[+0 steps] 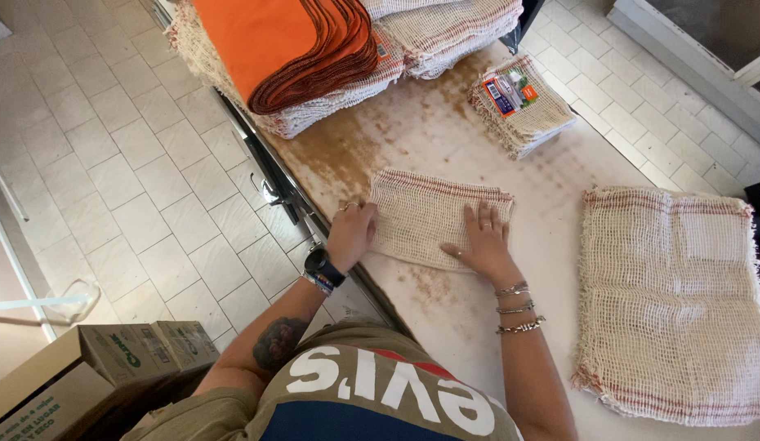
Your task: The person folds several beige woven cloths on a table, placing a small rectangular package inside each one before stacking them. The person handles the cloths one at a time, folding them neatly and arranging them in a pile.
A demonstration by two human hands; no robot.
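Folded cloth [433, 216], a coarse open-weave rectangle in off-white with faint red stripes along its edges, lies near the middle of the pale, rust-stained worktop [445, 135], close to its near-left edge. Far left, on the tiled floor [110, 139], two brown cardboard boxes [86, 367] sit with flaps partly open; what is inside cannot be made out. The left hand [349, 233], with a dark watch on its wrist, presses on the left end of the folded cloth, fingers curled over the edge. The right hand [482, 242], ringed and with metal bracelets at the wrist, lies flat on the cloth's right half, fingers spread and pointing away. At the far left of the worktop a stack of smooth orange cloths [282, 45] with dark stitched borders rests on piles of fringed woven cloths [445, 28]. Farther right, a small labelled bundle [520, 106] of the same weave sits alone. At the near right, a large flat stack [672, 302] of unfolded netted cloths shows frayed, tasselled edges and red bands at both ends.
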